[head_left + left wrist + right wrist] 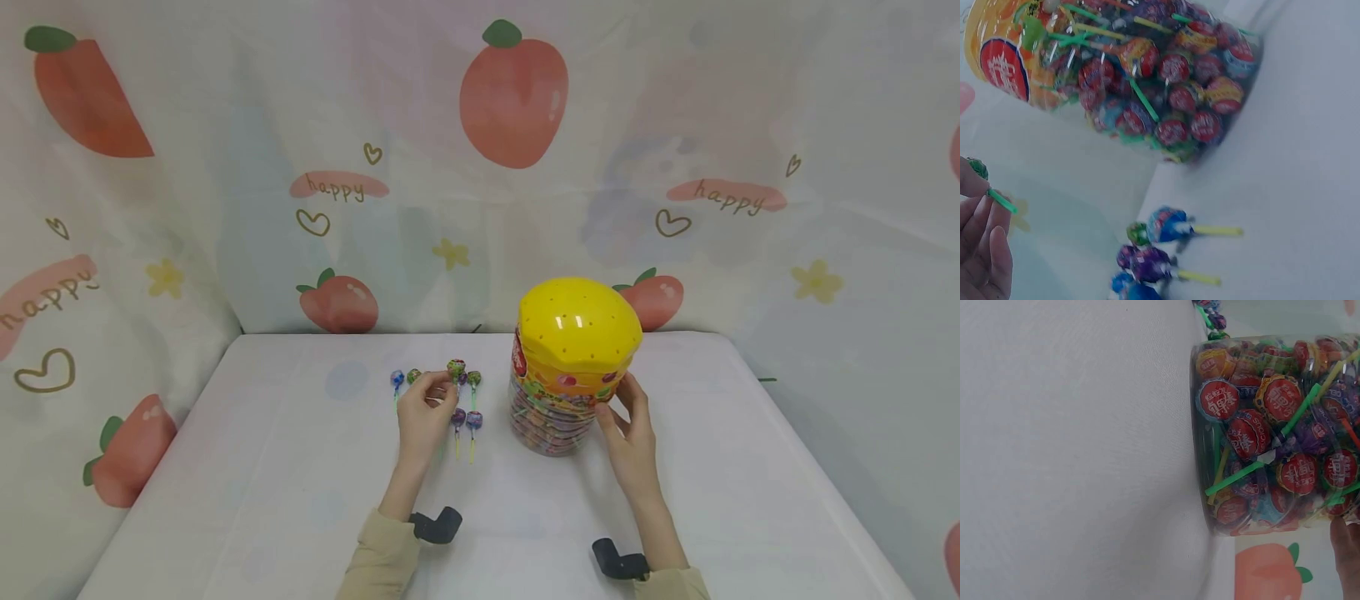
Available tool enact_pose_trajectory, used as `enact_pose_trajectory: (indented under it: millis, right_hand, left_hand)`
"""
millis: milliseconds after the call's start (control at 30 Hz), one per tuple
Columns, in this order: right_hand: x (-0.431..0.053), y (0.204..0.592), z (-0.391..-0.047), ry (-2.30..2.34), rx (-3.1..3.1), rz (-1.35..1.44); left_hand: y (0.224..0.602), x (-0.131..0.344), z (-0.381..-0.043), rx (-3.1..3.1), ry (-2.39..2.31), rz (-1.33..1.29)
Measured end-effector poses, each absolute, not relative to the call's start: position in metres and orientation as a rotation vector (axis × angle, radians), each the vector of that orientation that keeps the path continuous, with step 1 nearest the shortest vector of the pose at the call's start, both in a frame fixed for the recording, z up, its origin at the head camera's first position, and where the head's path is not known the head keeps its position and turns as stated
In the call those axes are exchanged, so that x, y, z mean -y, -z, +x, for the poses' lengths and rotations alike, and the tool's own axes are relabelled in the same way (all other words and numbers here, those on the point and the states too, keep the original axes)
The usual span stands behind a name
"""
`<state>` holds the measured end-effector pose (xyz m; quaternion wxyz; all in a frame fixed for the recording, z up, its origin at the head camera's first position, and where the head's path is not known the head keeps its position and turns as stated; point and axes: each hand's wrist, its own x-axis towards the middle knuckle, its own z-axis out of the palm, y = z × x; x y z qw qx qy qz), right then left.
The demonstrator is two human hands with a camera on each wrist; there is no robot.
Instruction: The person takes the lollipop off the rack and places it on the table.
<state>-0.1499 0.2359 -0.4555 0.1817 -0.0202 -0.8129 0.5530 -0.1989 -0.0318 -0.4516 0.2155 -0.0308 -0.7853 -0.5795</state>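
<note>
A green-wrapped lollipop (456, 366) is pinched by its stick in my left hand (429, 421). In the left wrist view its green stick (1004, 201) sticks out past the fingers. Beneath and beside that hand, more lollipops lie on the table, among them a purple one (458, 417) and a blue-and-pink one (474, 419) with yellow sticks. My right hand (632, 442) holds the right side of a large clear lollipop jar (551, 421), thumb in front and fingers farther back. The jar stands upright, full of wrapped lollipops, under a yellow dome lid (577, 321).
A white cloth covers the table (262, 500). Behind it hangs a curtain (420, 100) printed with peaches, hearts and "happy". At the far left of the group lies a blue lollipop (397, 378). Black wrist mounts (438, 526) sit on both forearms.
</note>
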Motion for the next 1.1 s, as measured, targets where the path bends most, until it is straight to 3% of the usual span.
enact_pose_trajectory:
  millis: [600, 1100]
  right_hand:
    - [-0.235, 0.456, -0.151, -1.548, 2.303, -0.078]
    - [-0.235, 0.457, -0.149, -1.539, 2.289, -0.043]
  left_hand:
    - [0.477, 0.088, -0.192, 2.317, 1.466, 0.318]
    - [0.504, 0.113, -0.187, 2.590, 1.199, 0.438]
